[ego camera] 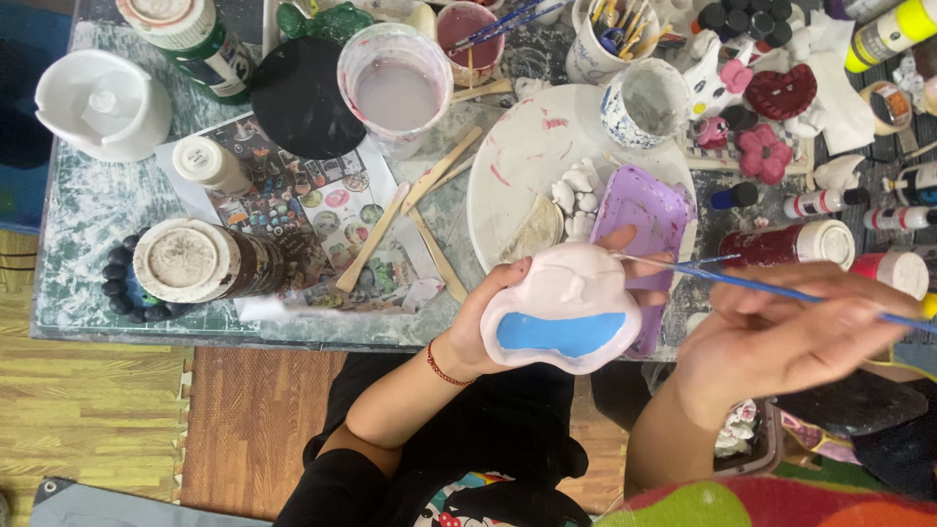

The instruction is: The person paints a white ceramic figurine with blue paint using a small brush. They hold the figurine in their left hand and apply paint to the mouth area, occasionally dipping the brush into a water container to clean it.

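Observation:
My left hand (485, 322) grips a pale pink plaster figure (564, 293) from behind, its flat base turned up and painted blue in the middle. My right hand (781, 337) holds a thin blue-handled paintbrush (742, 278); the brush tip points left and touches the figure's upper right edge. Just behind the figure lies a purple rectangular tray (646, 210) on a white paint-smeared plate (532, 156) that also carries small white plaster pieces (578, 200).
The worktable (88, 210) is crowded: a cup of pinkish water (395, 93), a black lid (298, 98), paint bottles (210, 259), wooden sticks (376, 239), a speckled cup (644, 102), brush jars (605, 34), painted figures (766, 151) and small bottles (810, 244) at right.

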